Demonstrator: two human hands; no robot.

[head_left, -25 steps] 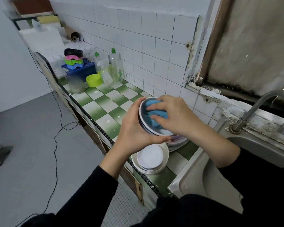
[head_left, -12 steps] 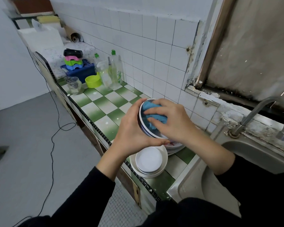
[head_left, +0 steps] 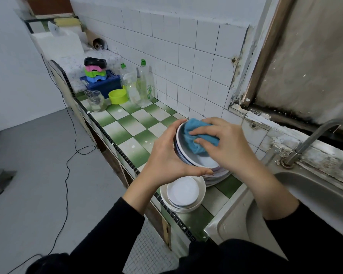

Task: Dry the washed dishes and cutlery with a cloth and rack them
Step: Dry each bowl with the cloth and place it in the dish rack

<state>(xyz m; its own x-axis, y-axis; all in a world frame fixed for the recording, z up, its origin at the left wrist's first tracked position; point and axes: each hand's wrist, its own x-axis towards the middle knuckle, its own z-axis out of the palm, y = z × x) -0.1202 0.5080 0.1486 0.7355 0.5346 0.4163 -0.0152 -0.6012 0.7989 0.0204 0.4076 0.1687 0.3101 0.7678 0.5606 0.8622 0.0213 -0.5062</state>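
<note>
Gripping round white blue-rimmed bowl (head_left: 203, 162), left hand (head_left: 166, 161) curls round its outer wall; bowl tilted, held above plate stack (head_left: 217, 176) on green-white checked tile counter (head_left: 131, 123). Right hand (head_left: 226, 144) pinches bunched fuzzy blue cloth (head_left: 196, 142), pressed inside bowl. Glossy white bowls (head_left: 183, 191) stacked nearer.

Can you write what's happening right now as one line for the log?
step: drying | left hand: holds white blue-rimmed bowl | right hand: grips blue cloth inside bowl | below: stacked white bowls

Tap (head_left: 309, 141): above sink (head_left: 325, 194), spout cut by frame edge.
Plate stack (head_left: 218, 176): left of sink, mostly hidden behind bowl (head_left: 204, 161).
</note>
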